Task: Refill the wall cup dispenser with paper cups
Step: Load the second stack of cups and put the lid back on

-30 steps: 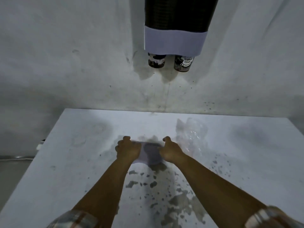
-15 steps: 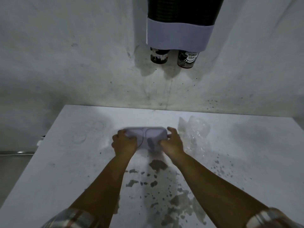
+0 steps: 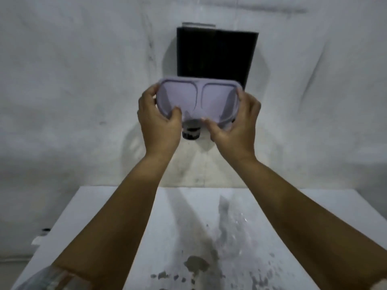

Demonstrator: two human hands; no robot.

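Note:
A dark cup dispenser [image 3: 215, 53] hangs on the grey wall. In front of its lower part I hold up a pale lilac lid [image 3: 199, 99] with two rounded panels. My left hand [image 3: 159, 120] grips the lid's left end, thumb on its front. My right hand [image 3: 234, 122] grips the right end in the same way. One paper cup bottom [image 3: 191, 132] pokes out below the lid, between my hands. The dispenser's lower band and any second cup are hidden behind the lid and my right hand.
A white table [image 3: 104, 216] with dark chipped patches stands against the wall below. A crumpled clear plastic wrapper [image 3: 234, 218] lies on it right of centre. A small white object [image 3: 38, 239] sits by the table's left edge.
Both hands lifted the lilac lid off the table and raised it to the front of the dispenser. My view tilted upward with it.

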